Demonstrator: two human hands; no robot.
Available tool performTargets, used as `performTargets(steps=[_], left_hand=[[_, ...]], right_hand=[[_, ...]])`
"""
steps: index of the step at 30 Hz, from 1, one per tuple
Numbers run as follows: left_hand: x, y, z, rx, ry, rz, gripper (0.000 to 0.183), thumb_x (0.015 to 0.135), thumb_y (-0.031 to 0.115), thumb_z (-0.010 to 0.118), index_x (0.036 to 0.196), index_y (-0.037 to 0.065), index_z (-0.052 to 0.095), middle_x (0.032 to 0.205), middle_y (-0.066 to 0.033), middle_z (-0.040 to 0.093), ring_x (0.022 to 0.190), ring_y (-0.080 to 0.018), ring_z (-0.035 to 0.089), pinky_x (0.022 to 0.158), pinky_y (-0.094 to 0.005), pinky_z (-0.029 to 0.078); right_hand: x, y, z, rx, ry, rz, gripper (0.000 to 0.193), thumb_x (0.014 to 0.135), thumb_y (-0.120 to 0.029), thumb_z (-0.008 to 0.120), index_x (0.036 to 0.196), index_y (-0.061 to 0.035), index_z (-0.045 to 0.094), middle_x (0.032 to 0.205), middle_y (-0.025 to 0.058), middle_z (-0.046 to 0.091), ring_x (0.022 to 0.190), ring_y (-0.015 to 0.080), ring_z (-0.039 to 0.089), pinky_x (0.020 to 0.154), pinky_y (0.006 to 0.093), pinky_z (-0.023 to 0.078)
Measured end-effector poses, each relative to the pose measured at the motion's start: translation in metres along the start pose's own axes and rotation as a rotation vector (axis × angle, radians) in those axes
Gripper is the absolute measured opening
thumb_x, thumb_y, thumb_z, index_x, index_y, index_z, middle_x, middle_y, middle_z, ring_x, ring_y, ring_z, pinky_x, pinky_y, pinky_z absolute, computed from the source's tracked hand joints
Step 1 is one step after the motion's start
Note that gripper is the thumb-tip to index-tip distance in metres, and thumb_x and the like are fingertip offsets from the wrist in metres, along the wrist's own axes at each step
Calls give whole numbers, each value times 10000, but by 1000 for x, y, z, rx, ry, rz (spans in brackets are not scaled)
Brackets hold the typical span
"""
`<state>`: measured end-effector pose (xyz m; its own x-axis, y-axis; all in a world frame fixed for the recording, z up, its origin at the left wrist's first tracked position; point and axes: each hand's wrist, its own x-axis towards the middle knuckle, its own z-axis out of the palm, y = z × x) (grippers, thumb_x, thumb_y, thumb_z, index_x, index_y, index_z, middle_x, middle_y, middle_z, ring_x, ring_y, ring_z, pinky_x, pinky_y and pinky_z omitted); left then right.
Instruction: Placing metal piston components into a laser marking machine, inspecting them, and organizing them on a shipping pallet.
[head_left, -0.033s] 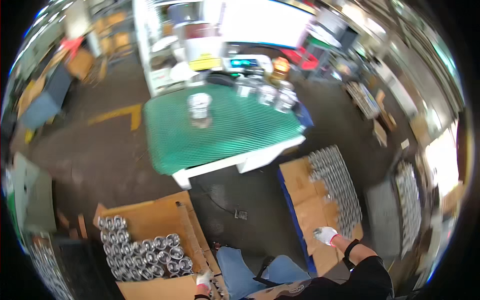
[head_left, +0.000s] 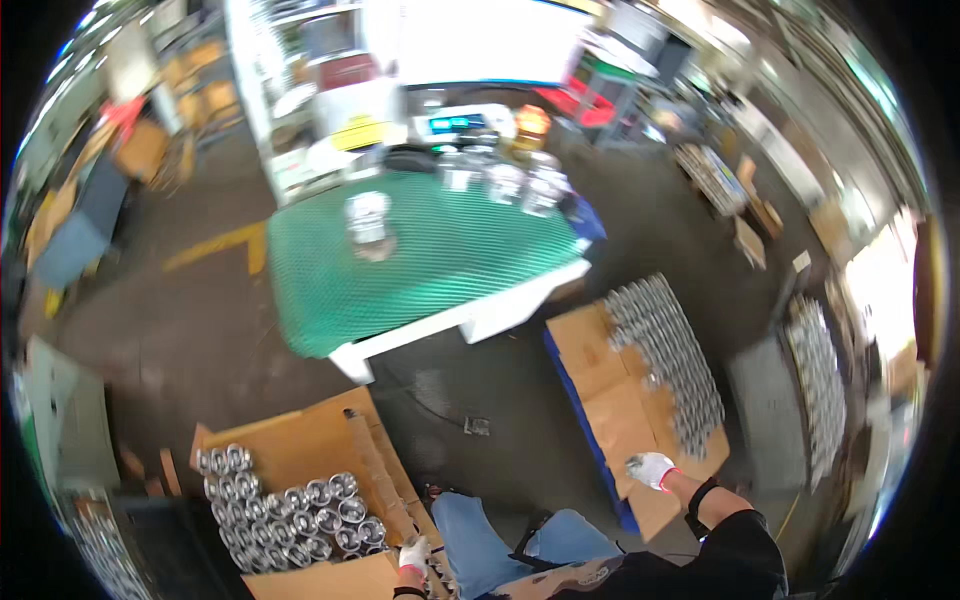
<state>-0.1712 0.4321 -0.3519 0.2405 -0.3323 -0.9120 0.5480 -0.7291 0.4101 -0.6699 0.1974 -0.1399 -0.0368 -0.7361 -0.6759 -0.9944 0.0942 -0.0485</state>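
Has the gloved fingers (head_left: 638, 464) of the right hand (head_left: 654, 470) slightly bent over bare cardboard (head_left: 610, 400), near rows of shiny metal parts (head_left: 668, 350); cannot tell how far open or whether gripping anything. Has the left hand (head_left: 413, 553), also gloved, at the near right side of an open carton (head_left: 300, 440), close to its round metal pieces (head_left: 290, 522); cannot make out finger spread or grip there either.
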Motion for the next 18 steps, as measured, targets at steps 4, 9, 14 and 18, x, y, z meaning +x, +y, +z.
performTargets(steps=[4,9,14,18], left_hand=[[-46,48,78,279,-135,-30,272,847,245,655,1056,79,603,758,-5,585,575,-130,529,488,-287,404],[-49,42,146,660,-188,283,452,833,270,640,1157,-42,602,1138,-128,632,1055,-202,560,895,-374,445],[-99,13,235,943,-416,198,578,845,351,658,1262,-35,557,1254,-160,600,1171,-265,543,1027,-339,368],[-160,19,332,1573,-571,701,571,888,438,543,1248,-3,576,1265,-203,584,1203,-317,534,1041,-343,374]], right_hand=[[-97,80,88,313,-86,162,457,837,-416,555,1184,-134,645,1196,108,641,1099,312,602,945,372,470],[-254,158,243,477,-301,333,484,882,-434,518,1246,-126,603,1307,104,573,1191,316,544,994,379,436],[-340,248,529,171,-487,171,439,959,-401,412,1254,-137,602,1291,59,596,1170,286,567,1006,388,429],[-352,196,493,1418,-541,1189,328,942,-318,515,1157,-98,631,1149,95,661,1061,265,627,881,365,499]])
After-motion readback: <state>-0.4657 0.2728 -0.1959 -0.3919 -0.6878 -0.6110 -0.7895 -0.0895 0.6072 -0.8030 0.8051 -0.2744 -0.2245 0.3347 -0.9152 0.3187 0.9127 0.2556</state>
